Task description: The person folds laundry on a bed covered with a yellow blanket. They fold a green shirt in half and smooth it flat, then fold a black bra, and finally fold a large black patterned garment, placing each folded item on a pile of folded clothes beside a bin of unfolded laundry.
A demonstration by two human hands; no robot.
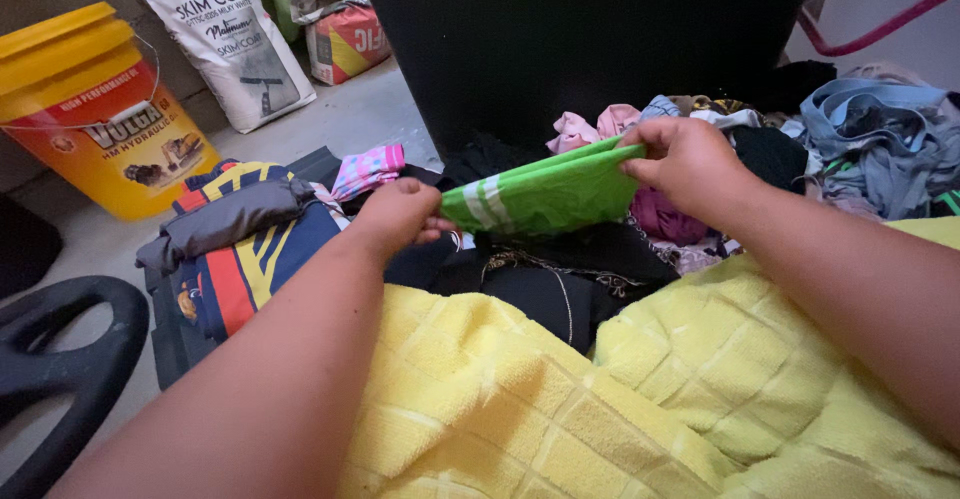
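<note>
A bright green cloth with white stripes (545,195) is stretched, folded, between both of my hands. My left hand (398,215) pinches its left end, and my right hand (682,162) grips its upper right corner. The cloth hangs above a pile of dark clothes (560,284). A yellow towel (560,399) lies across my lap below my forearms.
Mixed clothes (860,139) are heaped at the right. Folded garments, blue, yellow and grey (240,234), are stacked at the left. A yellow bucket (95,109) and a white sack (230,34) stand on the floor. A large black container (580,39) is behind.
</note>
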